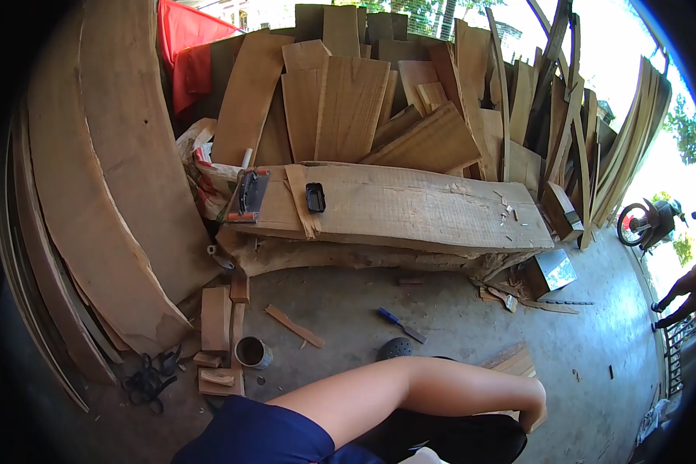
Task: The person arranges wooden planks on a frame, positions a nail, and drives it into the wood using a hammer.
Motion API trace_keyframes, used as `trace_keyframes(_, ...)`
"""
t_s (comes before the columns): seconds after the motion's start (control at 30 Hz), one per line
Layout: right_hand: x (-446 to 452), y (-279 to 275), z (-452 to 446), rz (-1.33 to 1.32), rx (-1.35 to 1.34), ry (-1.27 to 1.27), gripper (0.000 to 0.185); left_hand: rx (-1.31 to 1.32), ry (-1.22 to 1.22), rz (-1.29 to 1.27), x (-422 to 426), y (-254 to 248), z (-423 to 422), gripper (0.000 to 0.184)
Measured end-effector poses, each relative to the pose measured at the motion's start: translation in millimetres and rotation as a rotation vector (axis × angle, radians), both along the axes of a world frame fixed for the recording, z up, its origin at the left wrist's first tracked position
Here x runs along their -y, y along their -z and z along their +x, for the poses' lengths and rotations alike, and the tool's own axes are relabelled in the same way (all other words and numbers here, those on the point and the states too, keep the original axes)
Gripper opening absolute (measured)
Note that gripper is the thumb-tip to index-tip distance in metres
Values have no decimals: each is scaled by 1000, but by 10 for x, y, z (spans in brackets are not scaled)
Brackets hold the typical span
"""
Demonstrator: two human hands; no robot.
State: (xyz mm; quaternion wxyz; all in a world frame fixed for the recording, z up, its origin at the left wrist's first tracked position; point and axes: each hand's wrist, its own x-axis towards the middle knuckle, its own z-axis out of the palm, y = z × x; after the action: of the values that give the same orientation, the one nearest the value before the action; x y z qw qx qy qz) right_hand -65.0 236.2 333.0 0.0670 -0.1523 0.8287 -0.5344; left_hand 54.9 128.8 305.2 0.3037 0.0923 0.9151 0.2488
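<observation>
My left arm, in a navy sleeve, stretches across the bottom of the view to the right. My left hand (532,404) bends downward at the wrist beside a light wooden board (514,362). It overlaps the board's edge; its fingers are mostly hidden, so I cannot tell whether they grip it. Black cloth (456,437) lies below the forearm. A dark clog (395,348) shows just beyond the arm. On the floor past it rests a blue-handled tool (401,325) with a flat end. My right hand is out of view.
A thick slab bench (417,203) carries a sanding tool (249,195) and a small black tray (315,198). Large planks (131,147) lean at left, many boards (352,104) behind. A can (253,353) and black straps (148,382) lie on the floor. A motorcycle (651,222) stands right.
</observation>
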Motion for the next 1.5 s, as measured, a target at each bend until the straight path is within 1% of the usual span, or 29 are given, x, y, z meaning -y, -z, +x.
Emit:
trace_keyframes(0.1,-148,-218,64,-57,-44,71,46,100,3,-7,10,84,-141,68)
trace_keyframes(0.2,-190,-631,293,-114,-125,165,45,143,-29,-21,-31,150,-205,72)
trace_keyframes(0.27,-66,-889,568,-81,-133,200,45,170,-81,-14,-66,-15,-46,72)
trace_keyframes(0.3,262,-259,-849,340,113,98,46,189,-88,-5,-87,-44,-28,69)
trace_keyframes(0.33,587,326,-2174,794,292,-141,49,208,-98,3,-90,-46,-30,65)
trace_keyframes(0.37,980,635,-2020,870,410,-188,52,210,-102,-5,-107,21,-72,65)
trace_keyframes(0.4,1261,826,-1709,961,446,-263,51,154,-95,26,-141,156,-158,58)
trace_keyframes(0.43,1106,836,-1082,649,274,-304,43,114,-128,104,-91,68,93,50)
trace_keyframes(0.47,953,769,-333,308,106,-403,35,63,-291,383,87,-187,682,42)
trace_keyframes(0.5,800,702,415,38,-46,-533,31,28,-519,860,280,-588,1450,34)
trace_keyframes(0.53,737,556,679,25,-101,-573,30,-32,-699,1338,328,-942,2042,28)
trace_keyframes(0.57,674,409,943,12,-156,-611,28,-23,-657,1338,408,-956,2210,28)
trace_keyframes(0.6,586,261,1076,24,352,-464,28,24,-619,1237,442,-877,2139,28)
trace_keyframes(0.67,543,-12,1300,35,855,-293,28,88,-536,1006,472,-646,1928,28)
trace_keyframes(0.7,609,176,1063,134,876,-306,29,100,-513,922,474,-556,1842,28)
trace_keyframes(0.73,734,539,660,268,855,-356,31,113,-489,857,473,-495,1770,28)
trace_keyframes(0.8,1091,1291,-228,543,705,-453,33,130,-458,767,457,-435,1668,28)
trace_keyframes(0.83,1194,1321,-238,610,679,-483,35,135,-447,737,448,-417,1637,29)
trace_keyframes(0.93,1231,1272,-237,454,429,-518,44,142,-429,678,416,-398,1532,29)
trace_keyframes(0.97,1224,1337,-294,456,431,-521,44,142,-420,661,419,-386,1503,29)
trace_keyframes(1.07,1217,1576,-568,621,532,-536,50,140,-407,617,414,-382,1471,29)
trace_keyframes(1.1,1217,1650,-650,726,628,-496,49,137,-407,609,409,-378,1459,30)
trace_keyframes(1.17,1251,1598,-603,832,728,-457,47,133,-409,590,422,-369,1444,30)
trace_keyframes(1.23,1312,1522,-571,1007,661,-434,47,134,-400,576,414,-369,1447,30)
trace_keyframes(1.27,1284,1583,-604,1010,665,-435,47,133,-403,571,416,-373,1443,30)
trace_keyframes(1.3,1237,1628,-619,853,628,-457,47,131,-397,568,410,-374,1435,30)
trace_keyframes(1.37,1230,1639,-594,697,591,-479,47,129,-389,553,402,-367,1412,31)
trace_keyframes(1.47,1272,1407,-390,804,553,-496,47,130,-389,533,420,-362,1396,31)
trace_keyframes(1.5,1218,1308,-249,725,533,-471,47,128,-385,526,419,-363,1383,31)
